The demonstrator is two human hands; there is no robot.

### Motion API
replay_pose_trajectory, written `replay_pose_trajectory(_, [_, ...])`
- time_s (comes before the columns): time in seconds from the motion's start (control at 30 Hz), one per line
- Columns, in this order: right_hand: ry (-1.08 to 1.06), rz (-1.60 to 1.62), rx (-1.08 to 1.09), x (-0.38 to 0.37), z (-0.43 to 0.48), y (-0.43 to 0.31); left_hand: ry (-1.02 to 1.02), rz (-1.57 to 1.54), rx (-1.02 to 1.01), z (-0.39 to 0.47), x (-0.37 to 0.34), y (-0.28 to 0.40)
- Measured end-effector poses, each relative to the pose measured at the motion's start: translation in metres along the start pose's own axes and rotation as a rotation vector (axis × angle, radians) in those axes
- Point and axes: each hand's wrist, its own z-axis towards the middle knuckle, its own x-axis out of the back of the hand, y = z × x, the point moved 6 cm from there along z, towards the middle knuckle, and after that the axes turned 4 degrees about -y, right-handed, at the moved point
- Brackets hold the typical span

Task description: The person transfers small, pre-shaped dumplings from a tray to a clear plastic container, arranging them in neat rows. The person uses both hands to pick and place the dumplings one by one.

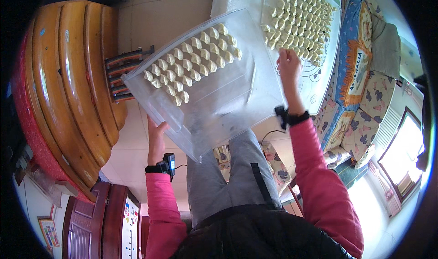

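My left hand [157,133] grips the near left edge of a clear plastic tray [219,98], which is held in the air at a slant. Rows of small pale dumplings [195,58] lie along the tray's far left part, while its near part is bare. At the upper right, many more dumplings [301,19] stand in close rows on a light mat [316,84] with printed markings. My right hand [290,65] is at the near edge of those rows, its fingers bent together; whether a dumpling is between them cannot be told.
A curved wooden piece of furniture [75,81] stands on the left, with a dark slatted rack [125,74] beside it. Behind the mat on the right is a floral sofa [369,98] with a patterned cover. Tiled floor [164,22] shows beyond the tray. A thin cable runs near my right wrist.
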Motion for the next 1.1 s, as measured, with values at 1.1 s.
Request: replay_pose_trajectory(1.1, [-0.582,-0.503,0.474,-0.218,-0.147,-0.058,0.001,0.032,0.027,0.007,0.001,0.006])
